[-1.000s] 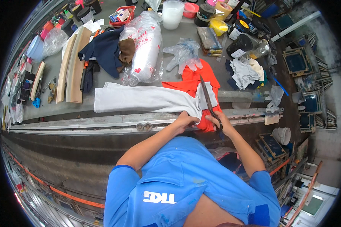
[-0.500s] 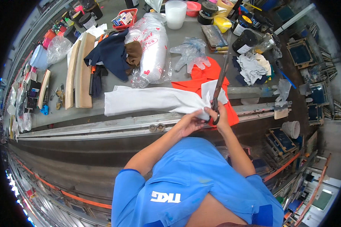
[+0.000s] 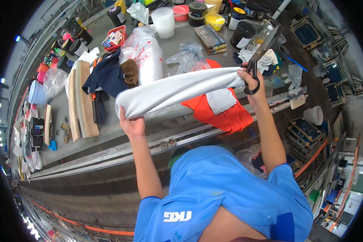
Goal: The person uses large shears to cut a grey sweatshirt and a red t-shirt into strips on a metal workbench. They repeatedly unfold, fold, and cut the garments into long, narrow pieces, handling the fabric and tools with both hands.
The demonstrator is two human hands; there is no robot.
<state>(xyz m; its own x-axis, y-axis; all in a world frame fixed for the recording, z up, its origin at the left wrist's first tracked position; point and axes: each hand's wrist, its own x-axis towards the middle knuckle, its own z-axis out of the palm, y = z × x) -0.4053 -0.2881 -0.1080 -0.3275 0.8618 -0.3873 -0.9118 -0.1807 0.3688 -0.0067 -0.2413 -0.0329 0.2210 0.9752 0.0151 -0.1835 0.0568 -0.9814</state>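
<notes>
A long white cloth [image 3: 181,88] is stretched between my two hands above the near edge of the table. My left hand [image 3: 132,125] grips its left end, fingers hidden under the fold. At its right end, my right hand [image 3: 255,90] pinches the cloth and also holds large scissors [image 3: 251,80] by their black handles, blades pointing away to the upper right. Beneath the cloth lies an orange-red cloth [image 3: 228,117] with a smaller white cloth piece [image 3: 222,101] on it, part of both hidden.
Plastic-wrapped white cups [image 3: 143,50] lie beyond the cloth, beside dark blue fabric [image 3: 109,74] and wooden boards [image 3: 84,101]. Plastic gloves [image 3: 187,56], rags [image 3: 256,59], dark jars [image 3: 243,34] and a red basket [image 3: 116,37] stand or lie farther back. A metal rail [image 3: 121,149] runs along the table's front.
My left hand has moved left to the cloth's far end, and my right hand has moved up and right with the scissors. The cloth is now lifted and stretched.
</notes>
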